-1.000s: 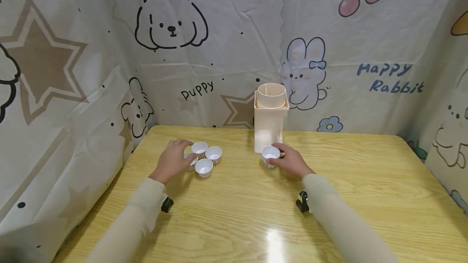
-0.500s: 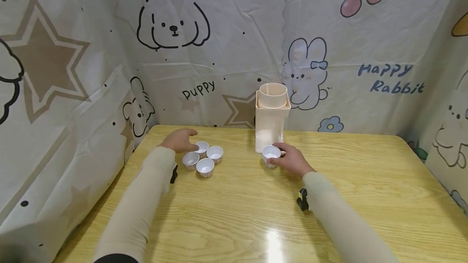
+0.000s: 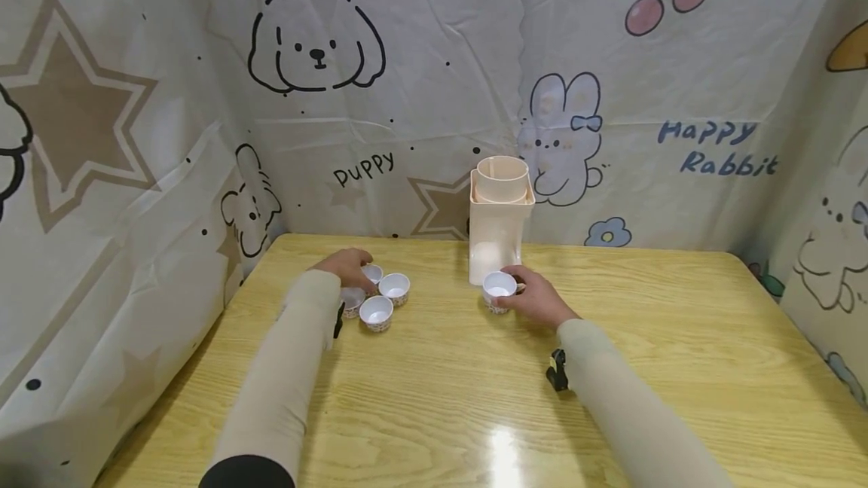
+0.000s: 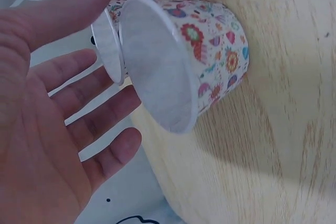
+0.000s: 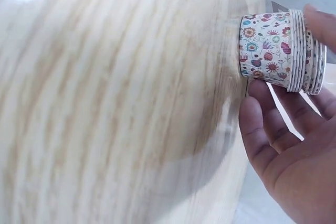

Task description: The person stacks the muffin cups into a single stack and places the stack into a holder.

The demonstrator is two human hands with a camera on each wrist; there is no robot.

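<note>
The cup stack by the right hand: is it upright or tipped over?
Upright: the head view shows the cup stack with its mouth facing up.

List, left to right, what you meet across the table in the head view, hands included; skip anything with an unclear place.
Left hand → front loose cup → right loose cup → cream holder → right hand.

This looks like a curtained-off booth, whether in a home or elsewhere I cannot tell, with pale, creased hanging sheets [image 3: 441,111], printed with a black-outlined puppy [image 3: 316,55] at upper left and blue-grey "Happy Rabbit" lettering [image 3: 728,164] at right, around a glossy yellow wood-grain counter [image 3: 420,413].
</note>
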